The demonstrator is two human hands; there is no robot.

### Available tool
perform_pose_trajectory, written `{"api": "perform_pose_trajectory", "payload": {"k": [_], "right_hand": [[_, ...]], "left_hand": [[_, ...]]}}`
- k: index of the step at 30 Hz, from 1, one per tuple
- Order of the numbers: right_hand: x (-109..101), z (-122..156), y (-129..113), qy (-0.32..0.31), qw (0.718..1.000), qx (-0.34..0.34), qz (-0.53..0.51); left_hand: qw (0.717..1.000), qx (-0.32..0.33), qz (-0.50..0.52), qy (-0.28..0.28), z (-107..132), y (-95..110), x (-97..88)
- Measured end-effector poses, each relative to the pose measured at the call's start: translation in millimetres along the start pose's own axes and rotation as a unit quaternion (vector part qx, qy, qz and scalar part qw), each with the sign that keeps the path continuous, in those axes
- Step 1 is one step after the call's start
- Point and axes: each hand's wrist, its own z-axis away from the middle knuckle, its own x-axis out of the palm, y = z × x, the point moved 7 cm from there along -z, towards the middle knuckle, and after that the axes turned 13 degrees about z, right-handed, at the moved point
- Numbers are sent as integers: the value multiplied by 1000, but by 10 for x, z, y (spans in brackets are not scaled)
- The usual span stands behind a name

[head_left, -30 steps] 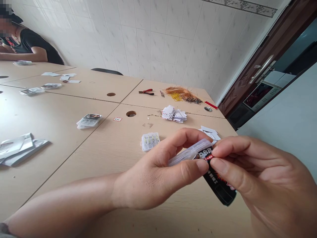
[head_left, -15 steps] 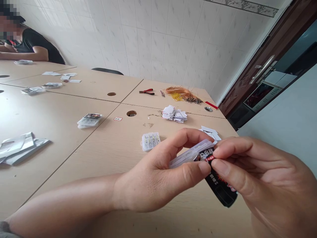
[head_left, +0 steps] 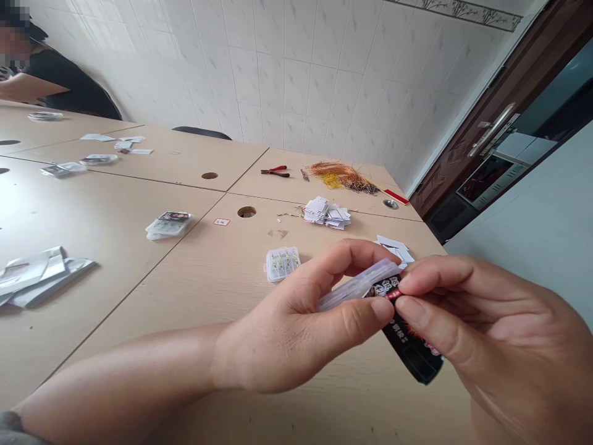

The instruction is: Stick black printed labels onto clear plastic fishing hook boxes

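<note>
Across the table (head_left: 208, 284), the person in black (head_left: 74, 80) has shifted an arm since half a second ago, while my left hand (head_left: 291, 334) and right hand (head_left: 514, 340) have barely moved. My left grips a tilted clear plastic box (head_left: 349, 289) above the tabletop — thumb against the black card (head_left: 412, 355) beside it — and my right pinches that card between thumb and forefinger.

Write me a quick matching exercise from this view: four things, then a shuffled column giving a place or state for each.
Things:
1. Black printed card
2. Pliers
3. Purplish plastic case
4. Orange strands

Places or states:
A. Gripped by the left hand
B. Bunched beside a yellow clump
C. Pinched by the right hand
D. Lying on the table, with red and black handles

Pairs: 1-C, 2-D, 3-A, 4-B
</note>
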Motion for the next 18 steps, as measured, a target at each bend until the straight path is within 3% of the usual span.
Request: {"api": "perform_pose_trajectory", "payload": {"k": [12, 18], "right_hand": [[17, -42, -31, 10, 1000, -16, 15], [34, -111, -19, -2, 997, -62, 42]], "left_hand": [[1000, 20, 8, 8, -9, -23, -29], [999, 31, 4, 26, -49, -24, -82]]}}
